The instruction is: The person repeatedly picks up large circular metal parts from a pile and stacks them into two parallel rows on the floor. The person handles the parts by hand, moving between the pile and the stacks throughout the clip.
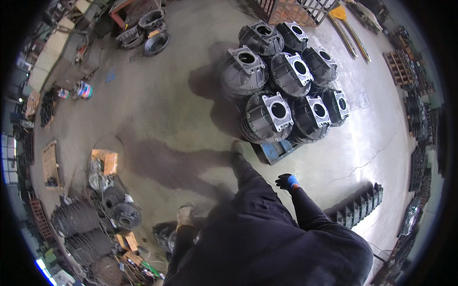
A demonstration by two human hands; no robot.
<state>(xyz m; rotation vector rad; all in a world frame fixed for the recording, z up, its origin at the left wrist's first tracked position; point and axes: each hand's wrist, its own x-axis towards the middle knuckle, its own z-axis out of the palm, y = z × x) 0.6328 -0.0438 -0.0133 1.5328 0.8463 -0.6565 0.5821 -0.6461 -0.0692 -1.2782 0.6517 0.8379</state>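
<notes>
Several metal housings (285, 78) ahead of right hand (286, 181)

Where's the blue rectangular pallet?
In the head view, the pallet is right of centre, beneath the dark, round metal housings, beyond the black-gloved right hand.

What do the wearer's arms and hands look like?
Dark long sleeves on both sides. The right hand wears a glove, black over the fingers with blue toward the wrist and a bit of orange beside it. The left hand is too blurred to tell whether it is gloved.
</notes>
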